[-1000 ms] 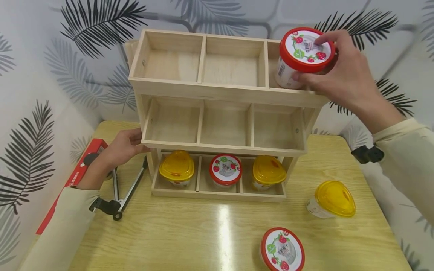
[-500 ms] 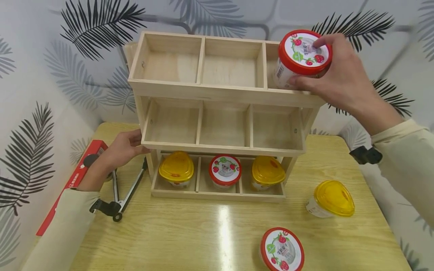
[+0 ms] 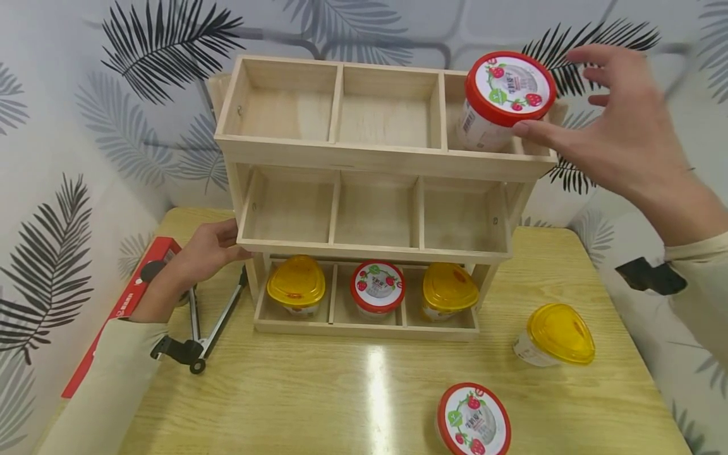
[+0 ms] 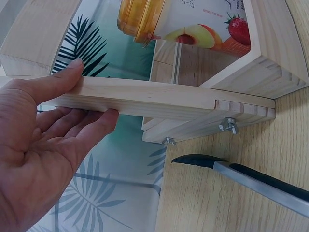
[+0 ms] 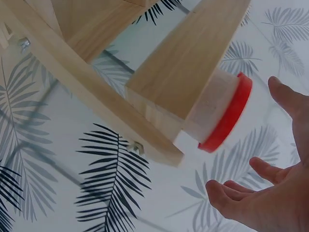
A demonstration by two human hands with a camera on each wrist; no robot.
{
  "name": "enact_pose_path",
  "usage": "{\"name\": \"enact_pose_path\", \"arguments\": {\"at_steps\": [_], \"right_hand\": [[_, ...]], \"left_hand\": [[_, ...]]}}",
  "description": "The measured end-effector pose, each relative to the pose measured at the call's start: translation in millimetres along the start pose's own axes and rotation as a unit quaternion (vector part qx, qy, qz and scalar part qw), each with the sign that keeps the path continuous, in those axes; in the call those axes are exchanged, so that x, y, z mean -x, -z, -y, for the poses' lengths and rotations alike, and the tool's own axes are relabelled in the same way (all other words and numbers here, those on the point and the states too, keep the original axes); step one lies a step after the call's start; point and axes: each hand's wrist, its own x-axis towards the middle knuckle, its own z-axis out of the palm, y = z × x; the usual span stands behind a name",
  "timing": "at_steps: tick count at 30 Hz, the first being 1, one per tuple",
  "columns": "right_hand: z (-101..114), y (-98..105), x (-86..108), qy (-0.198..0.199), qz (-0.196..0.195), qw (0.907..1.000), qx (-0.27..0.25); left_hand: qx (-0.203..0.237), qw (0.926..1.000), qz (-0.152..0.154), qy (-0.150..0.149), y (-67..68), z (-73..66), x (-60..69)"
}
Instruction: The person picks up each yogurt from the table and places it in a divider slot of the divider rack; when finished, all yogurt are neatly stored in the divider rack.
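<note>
A three-tier wooden rack [image 3: 364,150] stands on the table, each tier split into three compartments. My left hand [image 3: 201,256] grips its left side; the left wrist view has the thumb above and fingers below a wooden upright [image 4: 145,92]. In the top tier's right compartment sits a tub with a red strawberry-print lid [image 3: 512,88]. Beside it my right hand [image 3: 631,133] is spread and holds nothing. The right wrist view shows a gap between that hand and the tub's red rim [image 5: 231,116]. The bottom tier holds a red-lidded tub [image 3: 378,285] between two yellow-lidded tubs [image 3: 297,279].
A yellow-lidded tub [image 3: 560,333] and another red-lidded tub [image 3: 474,418] stand on the table [image 3: 318,392] at right and front. On the left lie a long red box [image 3: 122,309] and a folding metal stand [image 3: 218,319]. Patterned wall covering surrounds the table.
My right hand has let go of the red-lidded tub and moved off to the right, its fingers spreading. The tub stays in the top right compartment. My left hand keeps its place.
</note>
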Motion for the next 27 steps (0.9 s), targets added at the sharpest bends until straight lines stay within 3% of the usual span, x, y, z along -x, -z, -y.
{"name": "enact_pose_path", "arguments": {"at_steps": [6,11,17,21,27], "right_hand": [[-7.4,14.0,28.6,-0.012,-0.072,0.9971,0.021],[-27.6,17.8,58.6,0.038,-0.095,0.9941,0.038],[-66.7,8.9,95.4,0.074,-0.061,0.9943,0.048],[-93.3,-3.8,119.4,0.086,-0.009,0.9948,0.054],[-126.1,-31.6,156.0,0.049,0.082,0.9947,0.039]], "left_hand": [[-0.001,1.0000,0.001,0.006,2.0,1.7,0.5],[-0.001,1.0000,0.001,0.003,2.3,1.1,0.5],[0.005,0.9999,0.008,0.008,0.4,-1.6,0.5],[0.013,0.9998,0.012,0.011,-0.4,-4.0,1.2],[0.007,0.9998,0.015,0.011,1.9,-1.8,1.9]]}}
